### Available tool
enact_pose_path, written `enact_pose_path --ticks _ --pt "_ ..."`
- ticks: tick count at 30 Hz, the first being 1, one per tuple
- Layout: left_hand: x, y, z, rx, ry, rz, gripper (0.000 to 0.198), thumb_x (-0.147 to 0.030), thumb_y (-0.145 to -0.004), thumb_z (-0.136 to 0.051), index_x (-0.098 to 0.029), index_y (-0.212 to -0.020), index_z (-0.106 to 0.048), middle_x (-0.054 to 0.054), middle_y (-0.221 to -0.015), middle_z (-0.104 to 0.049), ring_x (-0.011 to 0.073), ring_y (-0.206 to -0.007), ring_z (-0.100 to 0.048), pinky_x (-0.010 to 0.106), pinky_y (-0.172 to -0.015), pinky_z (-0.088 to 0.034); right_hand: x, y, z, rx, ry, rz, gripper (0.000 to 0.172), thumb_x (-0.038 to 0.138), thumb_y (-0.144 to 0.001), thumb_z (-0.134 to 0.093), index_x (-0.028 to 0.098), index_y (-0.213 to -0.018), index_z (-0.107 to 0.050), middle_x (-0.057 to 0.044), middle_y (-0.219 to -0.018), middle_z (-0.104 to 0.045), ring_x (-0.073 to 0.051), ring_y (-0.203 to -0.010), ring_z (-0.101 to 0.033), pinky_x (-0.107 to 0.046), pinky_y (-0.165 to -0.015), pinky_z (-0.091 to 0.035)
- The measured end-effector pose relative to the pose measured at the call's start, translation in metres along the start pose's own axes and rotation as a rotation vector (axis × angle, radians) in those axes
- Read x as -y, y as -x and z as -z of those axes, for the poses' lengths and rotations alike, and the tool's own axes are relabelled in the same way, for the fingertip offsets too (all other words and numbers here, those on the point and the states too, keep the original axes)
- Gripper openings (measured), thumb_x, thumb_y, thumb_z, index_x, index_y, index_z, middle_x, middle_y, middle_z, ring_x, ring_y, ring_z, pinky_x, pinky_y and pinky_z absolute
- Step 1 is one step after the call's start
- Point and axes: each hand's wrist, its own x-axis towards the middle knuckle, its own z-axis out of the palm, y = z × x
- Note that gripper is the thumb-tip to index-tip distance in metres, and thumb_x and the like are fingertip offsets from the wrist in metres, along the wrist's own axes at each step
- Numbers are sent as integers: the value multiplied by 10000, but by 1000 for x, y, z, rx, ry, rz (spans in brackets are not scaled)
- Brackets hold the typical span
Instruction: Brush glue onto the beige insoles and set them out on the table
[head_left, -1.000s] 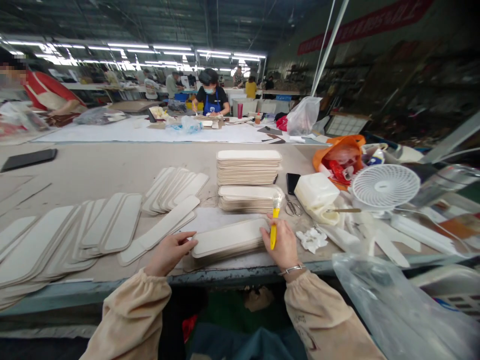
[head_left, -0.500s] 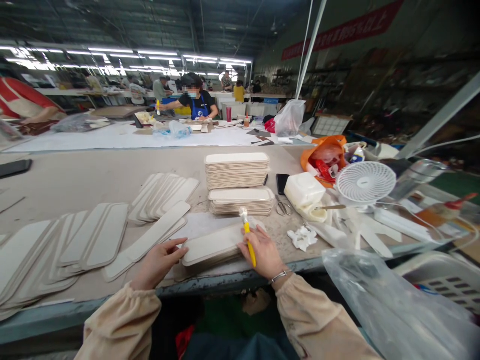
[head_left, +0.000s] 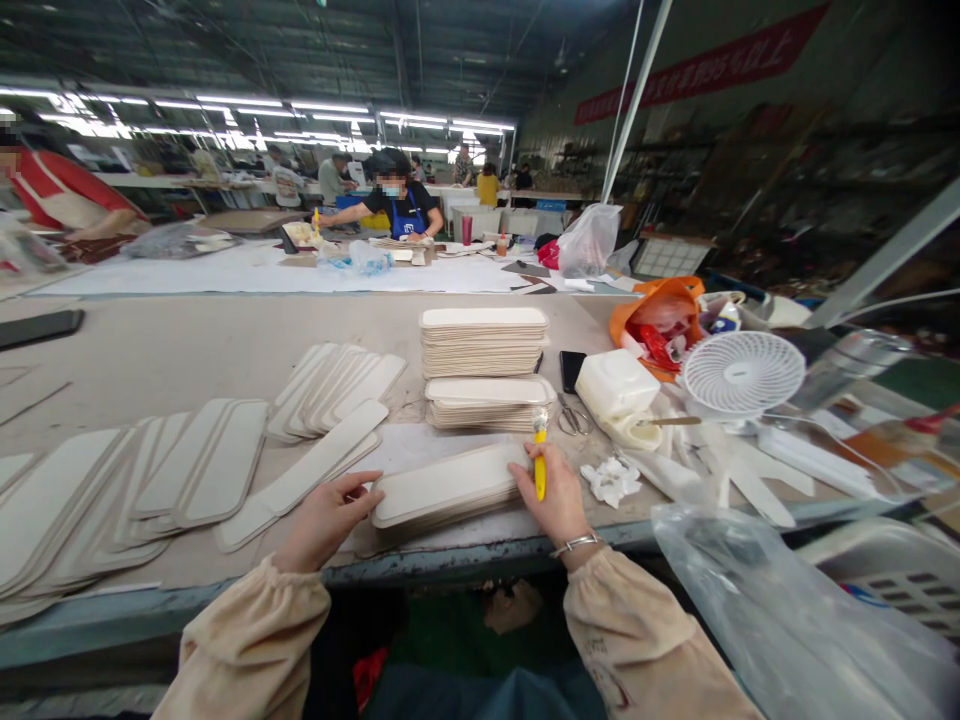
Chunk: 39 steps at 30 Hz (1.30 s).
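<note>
A small stack of cream oblong pads (head_left: 448,484) lies at the near edge of the workbench. My left hand (head_left: 328,518) rests at the stack's left end, fingers curled against the top pad. At the stack's right end my right hand (head_left: 556,496) is closed round a yellow-handled brush (head_left: 539,463), whose bristle head points away from me. Two taller piles of the same pads (head_left: 484,342) stand just behind.
Fanned rows of pads (head_left: 195,470) cover the bench to the left. To the right are scissors (head_left: 571,417), a white plastic jug (head_left: 616,383), a small white fan (head_left: 742,373), an orange bag (head_left: 658,306) and a clear plastic bag (head_left: 772,600). Other people work at a far table.
My right hand with the brush swung left over the stack and came back to its right end. My left hand stayed at the left end. The view shifted slightly.
</note>
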Motion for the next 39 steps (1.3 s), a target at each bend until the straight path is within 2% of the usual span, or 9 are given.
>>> enact_pose_path --ticks 8,13,16,21,26,30,34,39 --pt "2 -1 0 -15 -46 -69 502 -551 -698 -669 -160 -1006 -729 -21 -671 -590 157 -635 -557 269 -638 -405 5 -1 0 -116 -178 -7 263 342 -842 -624 241 -995 -435 -73 -1082 -654 -248 -970 -637 -417 -850 -502" --pt "2 -1 0 -1 -56 -91 443 -527 -711 -666 -173 -974 -711 -24 -684 -565 157 -652 -549 272 -647 -406 9 -3 1 -98 -247 -31 251 344 -861 -610 245 -997 -425 -72 -1104 -668 -236 -955 -663 -399 -828 -521" --pt "-4 1 -1 -15 -27 -81 419 -508 -689 -675 -174 -940 -703 -22 -682 -565 158 -649 -548 274 -641 -414 7 -3 1 -82 -213 -36 230 357 -861 -595 244 -988 -439 -87 -1098 -687 -253 -957 -680 -410 -811 -541" --pt "-13 4 -5 -59 53 -85 357 -462 -634 -679 -175 -847 -678 -8 -703 -588 171 -679 -564 281 -660 -449 7 -2 0 -75 -84 39 151 329 -881 -555 259 -959 -447 -81 -1126 -693 -266 -1027 -669 -422 -824 -552" --pt "-14 5 -7 -35 24 -113 283 -421 -664 -656 -180 -812 -650 -7 -688 -591 168 -654 -551 279 -636 -445 10 -1 -1 -14 -64 44 147 325 -896 -547 261 -979 -444 -78 -1181 -678 -264 -1043 -667 -430 -854 -546" --pt "-24 8 -4 -29 -21 -140 234 -406 -680 -629 -190 -770 -629 -12 -671 -589 165 -635 -544 277 -623 -430 9 -2 -2 -29 -52 9 175 360 -883 -552 252 -978 -453 -104 -1176 -676 -282 -1039 -667 -448 -852 -547" --pt "-32 12 -1 -48 -76 -174 209 -409 -696 -607 -203 -734 -604 -12 -672 -599 171 -655 -559 280 -647 -431 5 -5 -3 -35 -45 -17 199 387 -874 -554 249 -983 -463 -100 -1127 -689 -283 -994 -677 -461 -850 -544" --pt "-27 13 -3 -110 -50 -219 206 -404 -738 -593 -200 -768 -604 -8 -694 -599 160 -656 -553 276 -660 -438 2 -4 -3 -39 -108 8 201 368 -869 -582 254 -976 -456 -79 -1114 -686 -267 -1023 -656 -443 -877 -523"
